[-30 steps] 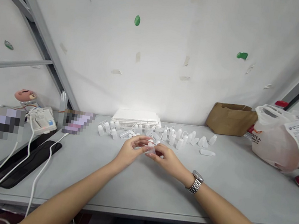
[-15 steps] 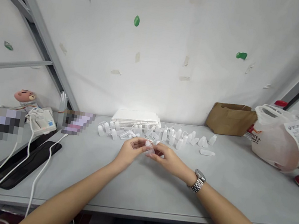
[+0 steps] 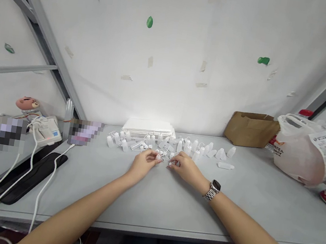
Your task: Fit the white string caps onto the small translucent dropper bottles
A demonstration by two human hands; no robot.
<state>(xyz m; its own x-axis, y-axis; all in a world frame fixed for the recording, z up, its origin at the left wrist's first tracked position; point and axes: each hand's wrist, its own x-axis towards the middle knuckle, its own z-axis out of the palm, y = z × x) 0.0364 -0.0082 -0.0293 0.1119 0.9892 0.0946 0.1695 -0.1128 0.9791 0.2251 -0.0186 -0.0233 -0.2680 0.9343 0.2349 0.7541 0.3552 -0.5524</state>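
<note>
My left hand point(image 3: 142, 165) is closed, with thumb and fingers pinching a small translucent plastic bottle point(image 3: 158, 157) mostly hidden by the fingertips. To its right, my right hand point(image 3: 186, 167) pinches a small white cap point(image 3: 170, 164) low over the table; the fingers cover part of it. The two hands are apart. Just beyond them lie loose white caps point(image 3: 146, 146) and many small squeeze bottles, some upright with capped nozzles, such as a bottle point(image 3: 196, 155) beside my right hand. Another bottle point(image 3: 225, 165) lies on its side to the right.
Behind the bottles is a stack of white boards or boxes point(image 3: 148, 127) against the wall. A brown cardboard box point(image 3: 249, 131) and a white plastic bag point(image 3: 300, 156) stand at the right. Cables point(image 3: 32, 159), a black mat point(image 3: 33, 175) and a blurred-out phone point(image 3: 85, 132) are at the left.
Both hands were together at one translucent bottle; now they have come apart, each with a small piece. My right wrist has shifted slightly left.
</note>
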